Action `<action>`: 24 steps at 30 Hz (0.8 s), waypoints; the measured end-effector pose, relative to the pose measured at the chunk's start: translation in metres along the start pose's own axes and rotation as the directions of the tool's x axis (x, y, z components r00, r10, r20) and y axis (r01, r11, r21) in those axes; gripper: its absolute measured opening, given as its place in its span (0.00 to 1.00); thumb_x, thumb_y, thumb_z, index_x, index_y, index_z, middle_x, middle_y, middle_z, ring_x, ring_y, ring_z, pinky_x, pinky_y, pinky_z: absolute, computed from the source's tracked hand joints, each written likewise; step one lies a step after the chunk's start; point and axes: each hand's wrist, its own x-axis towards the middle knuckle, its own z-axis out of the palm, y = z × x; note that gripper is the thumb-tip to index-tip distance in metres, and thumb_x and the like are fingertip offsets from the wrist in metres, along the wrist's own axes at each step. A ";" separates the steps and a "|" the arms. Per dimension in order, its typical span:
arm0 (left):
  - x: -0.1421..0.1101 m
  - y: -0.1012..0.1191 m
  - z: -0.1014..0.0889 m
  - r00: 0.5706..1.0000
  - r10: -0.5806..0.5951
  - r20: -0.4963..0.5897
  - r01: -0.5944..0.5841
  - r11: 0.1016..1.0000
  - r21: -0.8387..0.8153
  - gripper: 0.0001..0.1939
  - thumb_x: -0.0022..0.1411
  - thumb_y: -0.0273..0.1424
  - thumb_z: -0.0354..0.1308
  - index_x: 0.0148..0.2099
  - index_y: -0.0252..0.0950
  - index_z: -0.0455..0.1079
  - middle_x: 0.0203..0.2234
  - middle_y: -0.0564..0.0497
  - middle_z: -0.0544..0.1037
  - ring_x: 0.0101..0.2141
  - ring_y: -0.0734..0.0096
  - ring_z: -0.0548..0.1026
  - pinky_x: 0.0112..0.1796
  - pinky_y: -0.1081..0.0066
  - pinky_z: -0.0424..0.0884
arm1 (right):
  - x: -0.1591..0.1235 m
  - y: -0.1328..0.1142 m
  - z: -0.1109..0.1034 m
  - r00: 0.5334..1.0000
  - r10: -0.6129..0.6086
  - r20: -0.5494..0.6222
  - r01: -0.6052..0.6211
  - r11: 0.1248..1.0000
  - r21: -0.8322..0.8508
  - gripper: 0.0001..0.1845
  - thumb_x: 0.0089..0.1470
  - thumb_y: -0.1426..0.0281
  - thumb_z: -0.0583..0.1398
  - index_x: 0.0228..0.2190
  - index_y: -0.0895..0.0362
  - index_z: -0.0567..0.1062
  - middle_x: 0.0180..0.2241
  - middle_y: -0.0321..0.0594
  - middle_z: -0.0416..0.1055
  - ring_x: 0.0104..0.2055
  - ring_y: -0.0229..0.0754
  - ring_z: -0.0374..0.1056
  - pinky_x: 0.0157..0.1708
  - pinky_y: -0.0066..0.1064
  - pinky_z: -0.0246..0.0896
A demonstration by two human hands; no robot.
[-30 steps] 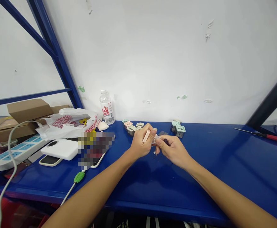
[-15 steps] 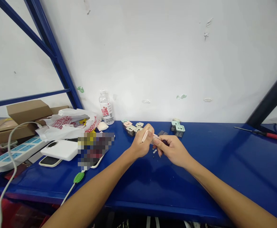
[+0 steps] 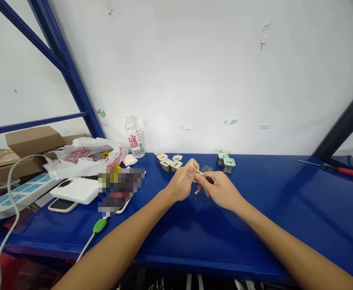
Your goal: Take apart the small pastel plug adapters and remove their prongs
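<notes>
My left hand (image 3: 181, 181) is closed around a small pale pink plastic piece (image 3: 198, 172), mostly hidden by the fingers. Pressed up against it, my right hand (image 3: 221, 188) is closed on a tool with a dark rounded handle (image 3: 209, 180); its tip is out of sight. Just below the fingers is a small metal blade (image 3: 197, 192) with a hole. Behind the left hand stand several small two-hole pencil sharpeners (image 3: 166, 163) with pale tops and see-through bodies. Mint-topped sharpeners (image 3: 229, 163) stand behind the right hand, near dark see-through pieces (image 3: 207, 168).
A red-handled screwdriver (image 3: 342, 170) lies at the right on the blue table (image 3: 273, 225). To the left are a water bottle (image 3: 135, 137), a plastic bag (image 3: 86, 155), a white power bank (image 3: 75, 190), a power strip (image 3: 19, 195) and a cable with a green clip (image 3: 99, 225).
My left hand has turned slightly, and the pale pink piece that stuck out above its fingers is now mostly covered. Both hands stay together in nearly the same place.
</notes>
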 end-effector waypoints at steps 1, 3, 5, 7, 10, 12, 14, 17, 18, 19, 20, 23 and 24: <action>0.001 0.001 0.000 1.000 -0.007 0.008 0.007 1.000 0.005 0.27 0.66 0.53 0.27 0.35 0.38 0.54 0.20 0.54 0.70 0.24 0.71 0.70 0.29 0.71 0.64 | 0.000 0.000 -0.001 1.000 0.004 -0.003 -0.004 1.000 -0.003 0.29 0.56 0.48 0.52 0.20 0.58 0.71 0.13 0.32 0.60 0.15 0.33 0.55 0.18 0.26 0.48; 0.002 0.004 -0.002 1.000 -0.024 0.019 0.023 0.999 0.049 0.27 0.66 0.53 0.26 0.35 0.38 0.55 0.20 0.54 0.71 0.24 0.71 0.70 0.30 0.71 0.64 | 0.000 -0.001 -0.003 1.000 0.008 -0.002 -0.008 1.000 -0.003 0.29 0.56 0.47 0.52 0.19 0.58 0.71 0.12 0.32 0.60 0.15 0.33 0.55 0.17 0.26 0.49; 0.003 0.007 -0.005 1.000 -0.025 -0.009 0.026 0.988 0.154 0.29 0.66 0.53 0.25 0.36 0.38 0.57 0.21 0.53 0.72 0.26 0.70 0.70 0.31 0.70 0.63 | 0.000 -0.002 -0.007 1.000 -0.014 0.006 0.013 1.000 0.017 0.28 0.56 0.48 0.53 0.19 0.58 0.70 0.13 0.33 0.62 0.15 0.33 0.56 0.18 0.26 0.50; 0.003 0.009 -0.007 0.997 -0.015 -0.073 0.035 0.957 0.287 0.30 0.66 0.53 0.26 0.39 0.37 0.60 0.24 0.52 0.73 0.27 0.69 0.70 0.32 0.70 0.63 | -0.001 -0.003 -0.012 0.997 -0.074 0.017 0.073 0.996 0.049 0.27 0.57 0.50 0.54 0.18 0.58 0.69 0.15 0.34 0.64 0.18 0.33 0.58 0.20 0.26 0.52; 0.003 0.012 -0.010 0.985 -0.026 -0.168 0.093 0.912 0.400 0.26 0.66 0.52 0.34 0.43 0.37 0.63 0.26 0.52 0.72 0.26 0.70 0.69 0.31 0.70 0.62 | -0.002 -0.002 -0.019 0.985 -0.164 0.058 0.159 0.984 0.079 0.25 0.59 0.53 0.54 0.21 0.58 0.69 0.20 0.34 0.67 0.19 0.32 0.57 0.22 0.25 0.52; 0.002 0.013 -0.011 0.981 -0.027 -0.194 0.102 0.918 0.384 0.23 0.66 0.51 0.40 0.43 0.37 0.63 0.24 0.54 0.72 0.25 0.72 0.69 0.29 0.72 0.62 | -0.003 0.000 -0.022 0.979 -0.182 0.091 0.174 0.980 0.094 0.24 0.60 0.54 0.53 0.22 0.57 0.70 0.18 0.32 0.64 0.17 0.31 0.53 0.20 0.25 0.49; 0.002 0.013 -0.009 0.981 -0.010 -0.193 0.075 0.941 0.330 0.22 0.65 0.49 0.43 0.43 0.36 0.64 0.24 0.55 0.72 0.24 0.74 0.69 0.28 0.74 0.62 | -0.003 0.001 -0.023 0.978 -0.181 0.108 0.169 0.979 0.114 0.23 0.60 0.54 0.53 0.23 0.57 0.71 0.15 0.29 0.59 0.16 0.30 0.50 0.19 0.25 0.47; 0.001 0.013 -0.006 0.986 0.022 -0.168 0.019 0.971 0.240 0.22 0.65 0.48 0.45 0.45 0.35 0.67 0.27 0.53 0.75 0.26 0.74 0.71 0.29 0.74 0.65 | -0.003 0.003 -0.023 0.974 -0.191 0.121 0.175 0.976 0.130 0.24 0.59 0.53 0.54 0.22 0.58 0.71 0.15 0.29 0.58 0.16 0.30 0.49 0.19 0.26 0.47; 0.001 0.013 -0.004 0.987 0.027 -0.159 0.007 0.978 0.208 0.22 0.66 0.47 0.45 0.46 0.35 0.68 0.28 0.52 0.77 0.27 0.73 0.73 0.31 0.74 0.66 | -0.002 0.003 -0.023 0.973 -0.193 0.126 0.177 0.976 0.127 0.24 0.59 0.53 0.54 0.22 0.58 0.71 0.16 0.30 0.59 0.16 0.30 0.50 0.19 0.26 0.47; 0.001 0.012 -0.003 0.989 0.027 -0.147 0.000 0.984 0.179 0.23 0.66 0.47 0.44 0.48 0.34 0.68 0.30 0.51 0.78 0.28 0.72 0.74 0.32 0.74 0.67 | -0.002 0.003 -0.023 0.972 -0.196 0.131 0.181 0.976 0.119 0.25 0.59 0.52 0.54 0.21 0.59 0.71 0.17 0.31 0.61 0.16 0.30 0.51 0.19 0.26 0.47; 0.000 0.011 -0.002 0.991 0.023 -0.135 -0.002 0.988 0.157 0.24 0.67 0.46 0.44 0.50 0.34 0.68 0.31 0.50 0.78 0.30 0.71 0.75 0.33 0.73 0.69 | -0.002 0.003 -0.023 0.971 -0.200 0.135 0.186 0.977 0.107 0.26 0.59 0.52 0.54 0.21 0.59 0.71 0.18 0.32 0.63 0.17 0.30 0.52 0.19 0.26 0.47; 0.000 0.009 0.001 0.992 0.009 -0.129 0.011 0.988 0.152 0.26 0.67 0.46 0.43 0.53 0.32 0.68 0.31 0.48 0.80 0.33 0.68 0.77 0.37 0.71 0.70 | -0.002 0.003 -0.023 0.969 -0.214 0.127 0.207 0.976 0.066 0.27 0.59 0.52 0.53 0.20 0.59 0.71 0.20 0.36 0.67 0.19 0.31 0.56 0.21 0.26 0.50; 0.000 0.008 0.001 0.991 0.007 -0.134 0.015 0.986 0.164 0.26 0.67 0.46 0.43 0.53 0.32 0.69 0.31 0.48 0.80 0.34 0.67 0.78 0.38 0.70 0.71 | -0.002 0.002 -0.023 0.968 -0.220 0.121 0.214 0.975 0.056 0.27 0.59 0.52 0.53 0.20 0.59 0.71 0.21 0.36 0.67 0.20 0.32 0.57 0.22 0.26 0.51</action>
